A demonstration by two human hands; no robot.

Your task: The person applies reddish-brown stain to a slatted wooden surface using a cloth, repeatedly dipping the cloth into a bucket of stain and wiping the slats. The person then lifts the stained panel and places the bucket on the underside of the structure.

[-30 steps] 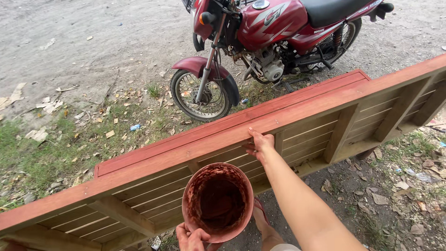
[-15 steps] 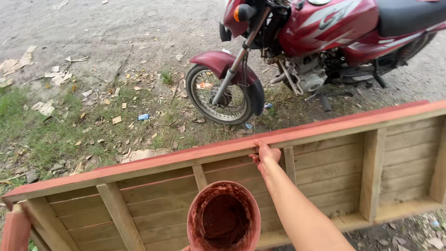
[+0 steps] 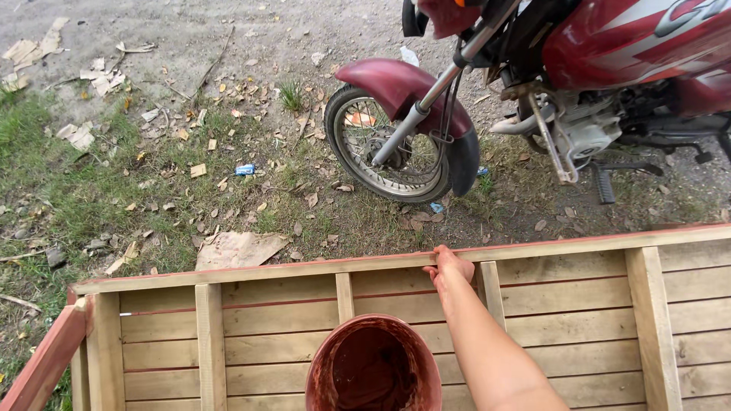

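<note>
As seen from the head camera looking down: right hand (image 3: 449, 265) extended forward on a bare arm, fingers curled over the top edge of the wooden frame (image 3: 228, 335), gripping the upper rail near an upright slat. Fingers closed around the rail edge, knuckles up, thumb side hidden behind the rail.

Left hand out of view; state not shown.

Wooden frame built of pale horizontal boards braced by upright battens, standing on edge across the lower part of the view. Top rail and left end edged in red-brown paint; inner faces bare wood.

Paint bucket (image 3: 373, 365) directly below the gripping hand, at the bottom edge of the view, just beside the forearm. Round, coated inside and out in red-brown paint, with dark paint in the bottom. Support under the bucket cut off by the bottom edge.

Beyond the frame: red motorcycle (image 3: 609, 68) parked on dirt, front wheel (image 3: 392, 144) turned toward the frame, dark red mudguard over the tyre. Flattened cardboard piece (image 3: 240, 247) on the ground just beyond the rail, to the left of the hand. Patchy grass, dry leaves and paper scraps scattered to the left.
</note>
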